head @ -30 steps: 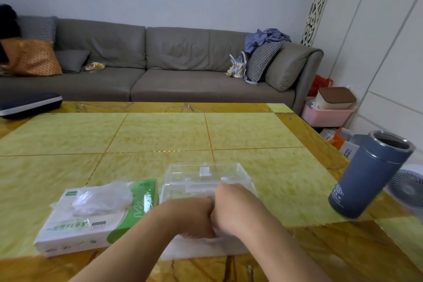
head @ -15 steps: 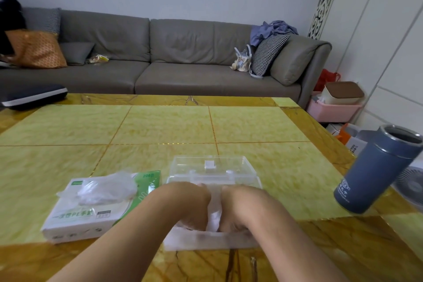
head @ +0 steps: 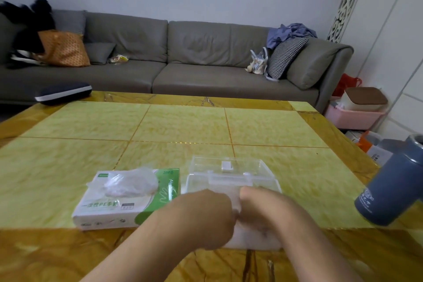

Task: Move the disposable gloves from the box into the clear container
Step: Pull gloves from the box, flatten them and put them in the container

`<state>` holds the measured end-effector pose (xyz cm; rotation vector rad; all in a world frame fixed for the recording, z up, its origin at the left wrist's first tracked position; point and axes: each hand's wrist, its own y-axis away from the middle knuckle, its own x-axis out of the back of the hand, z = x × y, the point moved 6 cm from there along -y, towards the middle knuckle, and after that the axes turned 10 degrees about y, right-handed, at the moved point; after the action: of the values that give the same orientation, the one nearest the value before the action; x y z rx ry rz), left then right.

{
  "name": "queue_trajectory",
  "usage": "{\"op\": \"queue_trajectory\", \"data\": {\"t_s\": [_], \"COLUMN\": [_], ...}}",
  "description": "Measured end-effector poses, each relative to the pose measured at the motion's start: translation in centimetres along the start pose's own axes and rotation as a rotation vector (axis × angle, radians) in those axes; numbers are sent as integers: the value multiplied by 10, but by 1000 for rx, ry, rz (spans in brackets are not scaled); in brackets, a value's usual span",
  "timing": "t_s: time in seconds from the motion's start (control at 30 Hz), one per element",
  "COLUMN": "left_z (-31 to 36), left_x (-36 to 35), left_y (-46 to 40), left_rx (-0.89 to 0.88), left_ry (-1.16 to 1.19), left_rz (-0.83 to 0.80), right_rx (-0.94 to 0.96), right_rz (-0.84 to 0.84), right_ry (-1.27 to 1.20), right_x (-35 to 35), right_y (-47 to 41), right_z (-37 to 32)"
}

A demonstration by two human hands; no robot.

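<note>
A white and green glove box (head: 119, 206) lies on the table at the left, with a thin clear glove (head: 130, 183) puffing out of its top slot. Right beside it stands the clear container (head: 229, 174), its lid tipped up at the back. My left hand (head: 203, 217) and my right hand (head: 263, 210) sit side by side over the container's front half, knuckles up and fingers curled down into it on a whitish wad of gloves (head: 251, 239). The fingertips are hidden.
A blue-grey insulated cup (head: 391, 190) stands near the table's right edge. The yellow tiled table (head: 183, 126) stretches back to a grey sofa (head: 183, 59). A dark cushion (head: 64, 92) lies at the table's far left corner. Pink bin (head: 352, 117) sits on the floor at right.
The two hands parted a little half a second ago and have come back together over the container. The camera has tilted slightly; box and cup stay in place.
</note>
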<state>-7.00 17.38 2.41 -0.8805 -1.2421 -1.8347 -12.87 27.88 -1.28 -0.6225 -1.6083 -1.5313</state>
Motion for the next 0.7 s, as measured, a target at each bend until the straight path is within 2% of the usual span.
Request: {"op": "queue_trajectory", "data": {"t_s": [0.13,0.27,0.37,0.47,0.5,0.57,0.63,0.7], "left_z": [3,0,-19,-61,-81,-120,-153,-172], "left_x": [-2,6,26,53,60,66,64,60], "left_y": [21,36,44,59,63,65,63,60], "left_rx": [-13,-109,-169,-151,-100,41,149,161], "left_ry": [-55,-58,126,291,303,252,259,338], "left_rz": [-6,107,461,828,889,901,844,826], "right_rx": [-23,-94,-172,-154,-97,131,401,550], "right_rz": [157,283,437,722,813,932,891,809], "right_ry": [-28,-21,50,46,57,-2,-16,31], "right_x": [4,14,29,48,52,49,35,20], "right_y": [4,11,26,55,64,77,77,68], "right_z": [2,2,-1,-20,-34,-67,-98,-123]}}
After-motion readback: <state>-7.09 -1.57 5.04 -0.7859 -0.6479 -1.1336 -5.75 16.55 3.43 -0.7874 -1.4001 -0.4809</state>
